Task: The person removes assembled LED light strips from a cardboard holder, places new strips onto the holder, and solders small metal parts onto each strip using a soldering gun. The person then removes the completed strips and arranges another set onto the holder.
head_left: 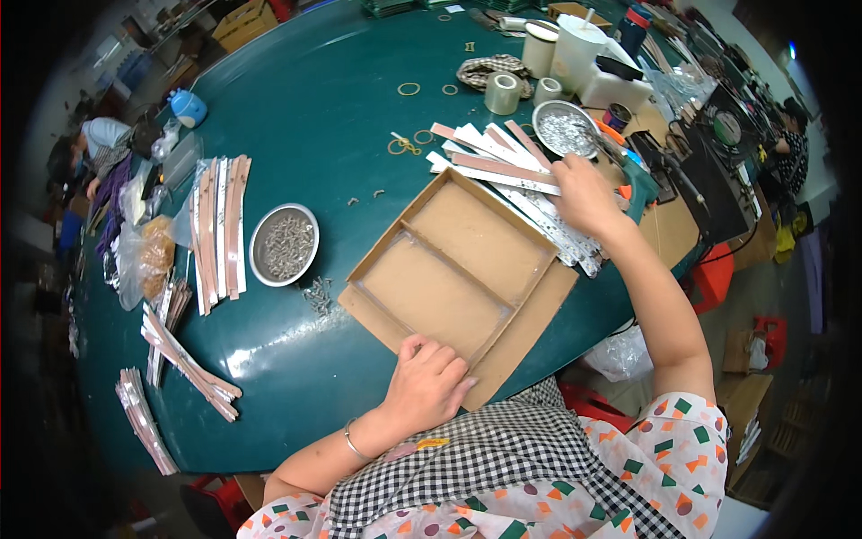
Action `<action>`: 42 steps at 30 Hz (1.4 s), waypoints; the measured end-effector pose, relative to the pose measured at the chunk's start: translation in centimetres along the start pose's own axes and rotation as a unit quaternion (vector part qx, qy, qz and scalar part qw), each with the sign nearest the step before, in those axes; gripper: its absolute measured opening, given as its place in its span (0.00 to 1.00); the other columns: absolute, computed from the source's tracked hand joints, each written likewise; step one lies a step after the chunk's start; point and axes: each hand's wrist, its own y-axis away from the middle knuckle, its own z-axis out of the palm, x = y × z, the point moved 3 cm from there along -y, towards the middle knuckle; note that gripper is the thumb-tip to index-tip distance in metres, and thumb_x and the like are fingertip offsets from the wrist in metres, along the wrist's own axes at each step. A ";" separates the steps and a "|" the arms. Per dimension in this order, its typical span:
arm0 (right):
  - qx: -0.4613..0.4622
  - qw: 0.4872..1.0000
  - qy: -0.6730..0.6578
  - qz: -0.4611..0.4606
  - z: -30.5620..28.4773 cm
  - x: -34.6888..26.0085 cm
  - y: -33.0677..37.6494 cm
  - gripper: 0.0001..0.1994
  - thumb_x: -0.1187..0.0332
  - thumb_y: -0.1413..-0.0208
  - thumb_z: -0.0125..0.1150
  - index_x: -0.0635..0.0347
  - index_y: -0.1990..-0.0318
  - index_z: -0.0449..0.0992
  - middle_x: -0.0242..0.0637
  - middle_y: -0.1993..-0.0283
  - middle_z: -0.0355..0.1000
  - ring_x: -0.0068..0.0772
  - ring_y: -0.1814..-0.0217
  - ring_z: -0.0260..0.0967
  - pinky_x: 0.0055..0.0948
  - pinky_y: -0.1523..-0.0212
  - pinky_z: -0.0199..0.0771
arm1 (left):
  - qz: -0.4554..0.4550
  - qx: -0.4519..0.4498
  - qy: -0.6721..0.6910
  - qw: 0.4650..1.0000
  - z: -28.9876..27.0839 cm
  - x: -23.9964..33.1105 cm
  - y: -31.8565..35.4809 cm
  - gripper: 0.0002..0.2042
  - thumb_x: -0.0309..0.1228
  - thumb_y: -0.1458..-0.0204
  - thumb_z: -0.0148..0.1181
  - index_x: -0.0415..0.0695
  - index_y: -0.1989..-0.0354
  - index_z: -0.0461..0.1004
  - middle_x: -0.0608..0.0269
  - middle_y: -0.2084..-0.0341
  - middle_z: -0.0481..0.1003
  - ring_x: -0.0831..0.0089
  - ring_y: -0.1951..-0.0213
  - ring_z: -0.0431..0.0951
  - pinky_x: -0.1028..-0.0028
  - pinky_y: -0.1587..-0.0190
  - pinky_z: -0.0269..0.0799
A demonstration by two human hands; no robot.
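Cardboard tray (458, 269): a flat brown box of plain card, split by a thin rib into two shallow bays, it lay at the centre of the tabletop, both bays bare.
Left hand (429, 377): at 6 o'clock of the tray, it rested palm down on the near rim, fingers curled loosely, grip clenched on nothing; a thin metal bangle ringed the wrist.
Right hand (584, 193): at 2 o'clock of the tray, it lay on the strips, fingers bent over them; whether the grip had closed on one I cannot tell.
Strips (503, 166): long, flat, pink and white, fanned in a loose heap touching the tray's far corner.
Steel dish (284, 244): round, shiny, full of small grey metal bits, at 9 o'clock of the tray.
Second strip pile (218, 229): at 9 o'clock beyond the dish.
Tabletop (341, 108): smooth, glossy dark teal, with rubber bands scattered at 12 o'clock.
Room: a crowded workshop; another person sat at the far left.
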 end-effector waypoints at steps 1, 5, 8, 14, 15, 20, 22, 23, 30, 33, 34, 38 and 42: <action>0.009 1.000 0.017 -0.015 -0.1 0.2 0.1 0.12 0.74 0.55 0.63 0.64 0.61 0.73 0.48 0.58 0.71 0.51 0.50 0.67 0.45 0.49 0.69 | 0.002 -0.001 -0.001 1.000 0.0 0.1 0.0 0.11 0.29 0.59 0.70 0.44 0.73 0.72 0.63 0.76 0.68 0.63 0.69 0.70 0.61 0.54 0.61; 0.028 0.997 0.058 -0.035 0.7 0.6 0.3 0.09 0.76 0.53 0.57 0.64 0.62 0.71 0.47 0.59 0.72 0.50 0.51 0.69 0.45 0.52 0.71 | 0.008 -0.006 -0.011 1.000 0.0 0.2 -0.1 0.10 0.30 0.59 0.70 0.44 0.73 0.72 0.63 0.76 0.68 0.63 0.68 0.70 0.61 0.54 0.61; 0.033 0.998 0.048 -0.030 0.5 0.4 0.4 0.08 0.77 0.52 0.56 0.63 0.63 0.70 0.48 0.59 0.71 0.52 0.53 0.70 0.46 0.53 0.72 | 0.000 -0.029 -0.026 0.999 0.2 0.0 0.3 0.10 0.31 0.57 0.68 0.45 0.70 0.73 0.63 0.72 0.70 0.65 0.64 0.72 0.62 0.50 0.61; 0.037 0.998 0.040 0.014 -2.3 0.3 0.8 0.08 0.77 0.51 0.56 0.64 0.62 0.69 0.52 0.61 0.73 0.55 0.55 0.72 0.50 0.54 0.71 | 0.008 -0.014 -0.014 1.000 0.1 0.2 0.0 0.10 0.30 0.58 0.69 0.44 0.72 0.73 0.63 0.75 0.68 0.64 0.67 0.70 0.61 0.53 0.62; 0.013 0.998 0.039 0.051 -3.1 0.4 0.9 0.08 0.76 0.50 0.57 0.64 0.62 0.69 0.52 0.62 0.74 0.56 0.56 0.73 0.50 0.55 0.71 | 0.009 -0.013 -0.013 1.000 0.1 0.1 0.0 0.10 0.30 0.58 0.69 0.44 0.72 0.73 0.63 0.75 0.68 0.64 0.67 0.70 0.61 0.53 0.62; 0.066 0.997 -0.043 0.015 -7.7 -0.2 1.9 0.13 0.72 0.47 0.64 0.64 0.57 0.70 0.51 0.64 0.75 0.50 0.61 0.76 0.47 0.60 0.72 | 0.009 -0.025 -0.026 0.999 0.2 -0.1 0.1 0.11 0.33 0.58 0.70 0.44 0.70 0.74 0.62 0.74 0.70 0.63 0.66 0.71 0.60 0.51 0.62; -0.117 0.926 -0.352 0.065 -7.5 -3.5 2.8 0.17 0.74 0.45 0.64 0.64 0.49 0.68 0.38 0.60 0.74 0.30 0.62 0.74 0.29 0.61 0.75 | 0.005 -0.029 -0.020 0.999 -0.6 -0.3 0.2 0.13 0.34 0.59 0.71 0.43 0.69 0.75 0.62 0.73 0.71 0.62 0.66 0.71 0.60 0.52 0.63; -0.179 0.870 -0.455 0.067 -6.9 -5.6 3.8 0.19 0.74 0.44 0.63 0.65 0.45 0.67 0.34 0.59 0.73 0.24 0.62 0.72 0.25 0.62 0.75 | 0.007 -0.035 -0.013 0.999 -1.1 -0.3 0.1 0.14 0.35 0.59 0.72 0.43 0.67 0.75 0.61 0.72 0.72 0.61 0.65 0.72 0.60 0.52 0.64; -0.365 0.663 -0.649 0.078 -1.5 -15.3 9.4 0.20 0.72 0.37 0.54 0.67 0.39 0.64 0.37 0.54 0.73 0.22 0.63 0.72 0.25 0.59 0.75 | -0.038 0.064 -0.021 0.997 -4.6 -1.7 -1.3 0.16 0.29 0.63 0.73 0.44 0.64 0.77 0.61 0.69 0.75 0.60 0.63 0.74 0.64 0.58 0.67; -0.292 0.754 -0.588 0.013 0.3 -16.2 9.4 0.17 0.71 0.37 0.53 0.69 0.43 0.67 0.47 0.51 0.75 0.37 0.55 0.75 0.36 0.52 0.73 | -0.030 0.090 -0.031 0.995 -4.2 -2.8 -0.8 0.15 0.26 0.63 0.72 0.45 0.64 0.77 0.61 0.71 0.74 0.60 0.65 0.74 0.64 0.59 0.68; -0.295 0.753 -0.588 0.011 0.4 -16.4 9.4 0.17 0.71 0.37 0.53 0.69 0.43 0.67 0.47 0.51 0.75 0.37 0.55 0.75 0.36 0.52 0.73 | -0.028 0.092 -0.038 0.995 -4.1 -3.0 -0.7 0.15 0.26 0.63 0.72 0.45 0.65 0.77 0.61 0.71 0.74 0.60 0.65 0.74 0.64 0.59 0.68; -0.176 0.895 -0.410 0.005 -1.3 -15.8 9.1 0.19 0.72 0.40 0.55 0.65 0.42 0.68 0.54 0.54 0.76 0.47 0.54 0.76 0.38 0.52 0.73 | -0.033 0.086 -0.032 0.995 -4.2 -3.4 -1.1 0.14 0.25 0.64 0.71 0.45 0.66 0.76 0.61 0.71 0.73 0.59 0.65 0.74 0.64 0.59 0.69; -0.142 0.878 -0.456 0.040 -0.4 -13.5 7.9 0.19 0.72 0.39 0.58 0.72 0.43 0.69 0.46 0.53 0.77 0.30 0.52 0.76 0.31 0.53 0.76 | -0.060 0.054 -0.028 0.996 -4.6 -3.7 -2.3 0.15 0.24 0.65 0.71 0.44 0.66 0.76 0.60 0.70 0.71 0.57 0.65 0.72 0.63 0.61 0.70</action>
